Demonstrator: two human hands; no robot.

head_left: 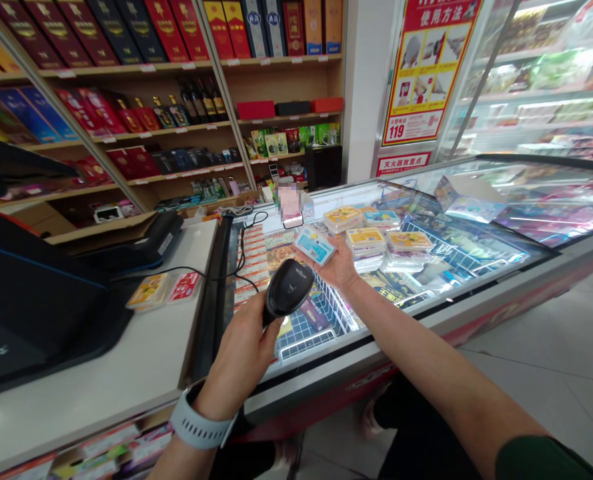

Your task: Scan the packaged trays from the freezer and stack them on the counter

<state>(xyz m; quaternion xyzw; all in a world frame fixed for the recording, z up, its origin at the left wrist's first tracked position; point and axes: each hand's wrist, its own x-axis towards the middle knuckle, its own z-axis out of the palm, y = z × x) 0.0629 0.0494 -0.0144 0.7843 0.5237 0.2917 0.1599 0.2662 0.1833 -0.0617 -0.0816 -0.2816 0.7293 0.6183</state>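
A black barcode scanner [289,287] is gripped in my left hand [243,347], its head up and its cable running back to the left. My right hand [340,268] holds a flat blue and white package [315,245] just beyond the scanner head, over the freezer's glass top. To the right of that package, stacks of clear packs with yellow labels [365,239] rest on the glass, with a blue-labelled pack [381,219] behind them. Two packs, one yellow [148,291] and one red [184,286], lie on the counter at the left.
A white counter [166,347] with a black register [41,287] stands left of the glass-topped freezer [456,293]. A phone [293,220] lies near the freezer's back edge. Shelves of boxes and bottles [201,100] rise behind. An opened carton [469,199] sits at the right.
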